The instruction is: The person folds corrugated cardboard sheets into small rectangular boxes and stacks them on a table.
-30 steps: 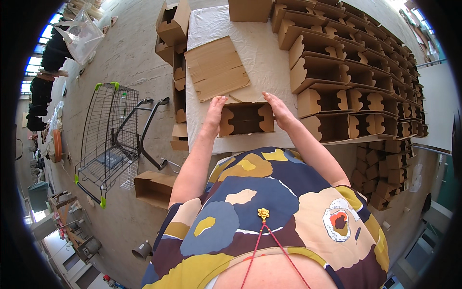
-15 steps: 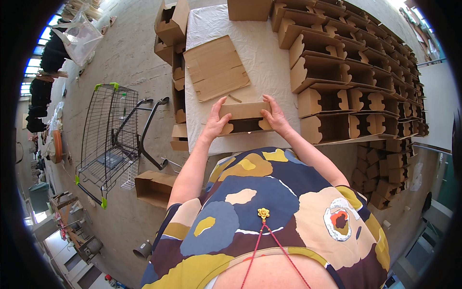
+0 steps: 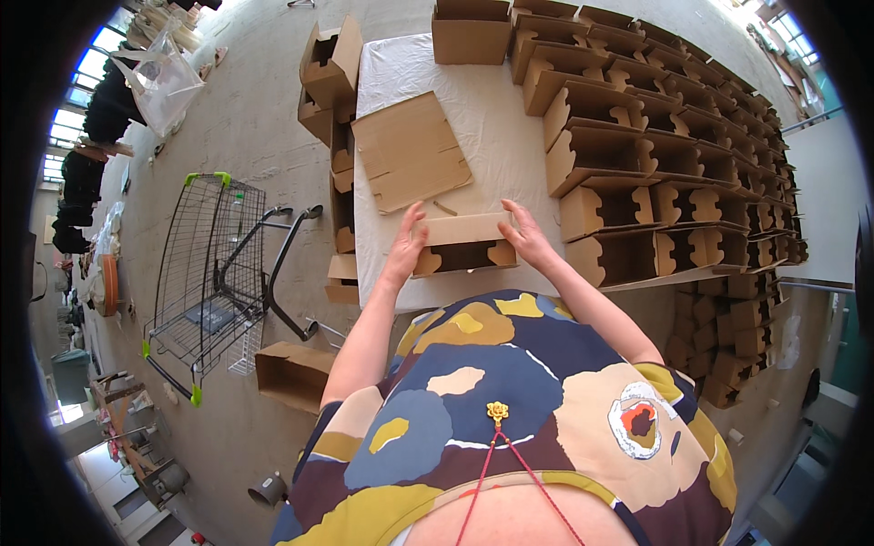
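Along the near edge of a white-covered table (image 3: 501, 127), I see a cardboard box (image 3: 462, 229) lying lengthwise left to right between the left hand (image 3: 406, 249) and right hand (image 3: 527, 240), equally near; both look loosely open, gripping nothing, thumb contact unclear. Shadow hides its inside. Beyond rests a flat cardboard sheet (image 3: 412, 150); rightward, rows of boxes (image 3: 610, 150) recede indistinctly.
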